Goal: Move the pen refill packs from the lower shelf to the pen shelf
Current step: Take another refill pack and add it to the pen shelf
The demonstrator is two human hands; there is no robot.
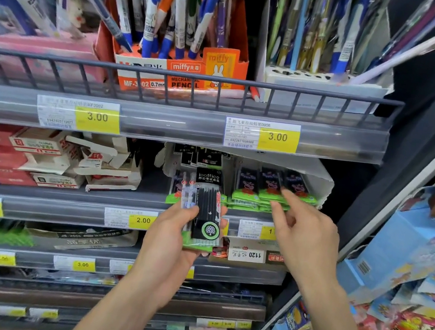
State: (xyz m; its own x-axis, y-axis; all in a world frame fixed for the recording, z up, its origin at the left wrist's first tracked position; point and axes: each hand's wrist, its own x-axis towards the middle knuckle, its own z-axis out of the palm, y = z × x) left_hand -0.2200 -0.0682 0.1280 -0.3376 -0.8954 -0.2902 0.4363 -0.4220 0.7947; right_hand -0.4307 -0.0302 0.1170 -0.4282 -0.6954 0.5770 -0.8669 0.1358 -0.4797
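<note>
Hands: two, both bare, reaching in from below toward the shelving.
Left hand [170, 232]: forearm rises from the bottom edge; palm up and toward the camera, thumb laid across the front of a small stack of packs, fingers wrapped behind. Grip closed on the stack.
Held refill packs [203, 214]: at least two, maybe three; exact count unclear because they overlap. Front one black, printed "iooffice", with a green ring emblem near its lower end; a clear pack with white refills sits behind it to the left, green edging below.
Held packs, axis: long axis near vertical, top end leaning slightly left; header end up, emblem end down in the palm. They sit in front of the middle shelf's edge, not resting on it.
Right hand [305, 237]: forearm enters from the lower right; back of hand toward the camera, index finger extended toward the shelved packs, other fingers loosely bent. Grip loose and holding nothing; whether the fingertip touches a pack cannot be told.
Shelved refill packs [269, 191]: about three dark packs with green bases standing side by side in a white carton [322, 182] on the middle shelf, more black packs behind; upright, long axis vertical.
Pen shelf [183, 84]: top tier behind a wire rail; orange "miffy" box [180, 72] of blue-and-white pencils, one white holder [322, 81] to its right.
Price tags: two yellow "3.00" tags [97, 117] on the top rail, one "2.00" tag [143, 220] beside the left hand.
</note>
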